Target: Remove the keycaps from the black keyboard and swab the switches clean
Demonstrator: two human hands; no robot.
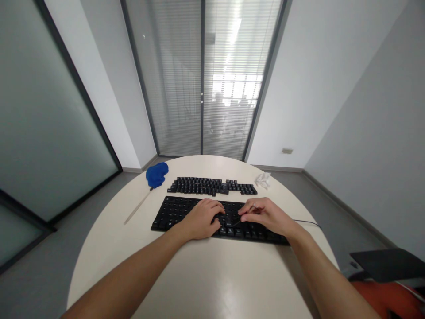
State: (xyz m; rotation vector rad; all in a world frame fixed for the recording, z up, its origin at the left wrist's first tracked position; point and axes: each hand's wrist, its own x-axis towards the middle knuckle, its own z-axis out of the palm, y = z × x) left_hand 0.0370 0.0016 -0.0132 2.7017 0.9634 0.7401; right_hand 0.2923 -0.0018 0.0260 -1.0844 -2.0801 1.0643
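Note:
A black keyboard lies across the round table, many of its keycaps off and some still along its near edge. My left hand rests on its middle, thumb and fingers apart, with nothing visibly held. Over the keys just to the right, my right hand is closed on a thin, dark, rod-like tool. The tool's tip points down-left at the keys near my left thumb; its exact kind is unclear. Behind the keyboard, loose black keycaps lie in rows, with a smaller group to the right.
A blue cloth and a thin pale stick lie on the left of the white table. Crumpled white tissue sits at the back right. The keyboard's cable runs off rightward. A dark and red chair stands at the lower right.

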